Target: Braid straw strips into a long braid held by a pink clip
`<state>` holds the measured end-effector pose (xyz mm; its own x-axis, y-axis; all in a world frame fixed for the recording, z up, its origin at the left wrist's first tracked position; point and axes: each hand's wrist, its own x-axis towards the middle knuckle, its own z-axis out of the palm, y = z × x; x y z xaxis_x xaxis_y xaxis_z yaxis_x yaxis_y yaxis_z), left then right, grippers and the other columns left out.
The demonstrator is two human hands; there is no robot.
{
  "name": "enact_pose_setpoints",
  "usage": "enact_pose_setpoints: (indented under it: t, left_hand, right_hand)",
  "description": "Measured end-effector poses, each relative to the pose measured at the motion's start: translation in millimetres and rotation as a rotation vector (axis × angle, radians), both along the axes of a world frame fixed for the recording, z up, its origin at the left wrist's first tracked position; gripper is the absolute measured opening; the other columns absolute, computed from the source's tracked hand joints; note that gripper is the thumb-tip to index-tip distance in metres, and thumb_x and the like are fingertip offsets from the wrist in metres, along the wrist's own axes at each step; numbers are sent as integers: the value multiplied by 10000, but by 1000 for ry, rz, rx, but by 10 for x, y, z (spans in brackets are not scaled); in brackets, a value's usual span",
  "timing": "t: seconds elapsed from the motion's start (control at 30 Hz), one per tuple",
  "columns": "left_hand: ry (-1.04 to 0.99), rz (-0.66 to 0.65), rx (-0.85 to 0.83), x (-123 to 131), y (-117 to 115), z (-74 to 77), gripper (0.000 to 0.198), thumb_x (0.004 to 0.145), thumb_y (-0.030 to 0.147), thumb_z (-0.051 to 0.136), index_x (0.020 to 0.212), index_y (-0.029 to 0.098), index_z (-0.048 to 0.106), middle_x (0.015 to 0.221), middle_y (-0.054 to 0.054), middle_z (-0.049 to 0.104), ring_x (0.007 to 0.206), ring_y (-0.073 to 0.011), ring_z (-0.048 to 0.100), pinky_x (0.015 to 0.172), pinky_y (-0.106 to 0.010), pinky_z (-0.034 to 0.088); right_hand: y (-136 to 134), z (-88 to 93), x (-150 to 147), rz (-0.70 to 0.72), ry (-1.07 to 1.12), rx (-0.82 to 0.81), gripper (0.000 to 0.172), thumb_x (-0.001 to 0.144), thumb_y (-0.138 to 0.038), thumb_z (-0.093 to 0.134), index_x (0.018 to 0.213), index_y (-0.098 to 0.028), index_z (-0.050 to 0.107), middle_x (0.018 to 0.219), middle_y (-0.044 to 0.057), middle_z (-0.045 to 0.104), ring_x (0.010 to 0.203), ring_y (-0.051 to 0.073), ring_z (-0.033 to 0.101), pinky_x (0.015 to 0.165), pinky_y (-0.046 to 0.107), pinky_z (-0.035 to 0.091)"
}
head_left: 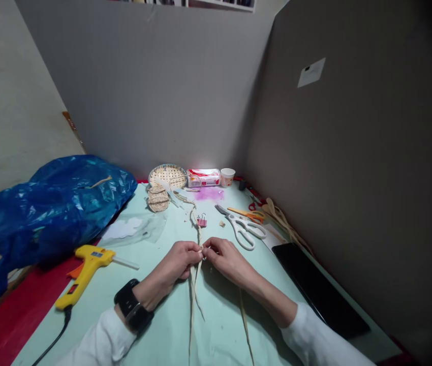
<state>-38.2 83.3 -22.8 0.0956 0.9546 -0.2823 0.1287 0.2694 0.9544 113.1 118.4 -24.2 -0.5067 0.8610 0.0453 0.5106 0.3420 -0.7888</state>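
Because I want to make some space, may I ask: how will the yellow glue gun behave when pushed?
The glue gun probably won't roll, as it lies on its side. Its black cord may drag behind it. The protruding glue stick could snag the nearby clear bag.

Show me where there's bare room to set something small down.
Bare cloth shows between the yellow glue gun and the black watch, and between the right forearm and the flat black item. Crowded: far edge, with basket, packet and cup; around the white scissors; and where the left hand and right hand pinch the pale strands.
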Motion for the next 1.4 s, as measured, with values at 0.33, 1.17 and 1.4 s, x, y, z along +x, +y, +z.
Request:
enact_pose_setpoints:
  t: [0.33, 1.17, 1.4]
  left_hand:
    - [426, 55, 248, 50, -46, -53, 179, 720, 271, 521, 573, 178, 562, 469, 36, 503, 506, -128, 429, 537, -248, 292]
    - [763, -159, 327, 279, -340, 140, 420, 920, 393, 363, 593, 198, 541, 578, -31, 587, 572, -178, 520, 584, -286, 328]
    - [114, 90, 114, 35, -87, 92, 206, 809, 360, 555, 848, 162, 602, 583, 12, 574, 417, -81, 395, 406, -204, 250]
  right_hand:
    - [22, -167, -6, -50, 161, -71, 283, 807, -291, 504, 656, -121, 672, 541, -17, 445, 571, 105, 378, 523, 220, 268]
    - [-12, -50, 49, -60, 644, -655, 159, 675, -254, 648, 629, -102, 661, 560, -1, 556, 424, 41, 259, 434, 242, 99]
    - [-15, -78, 66, -61, 577, -630, 213, 739, -309, 628, 616, -134, 637, 390, -69, 381, 400, 57, 220, 428, 240, 108]
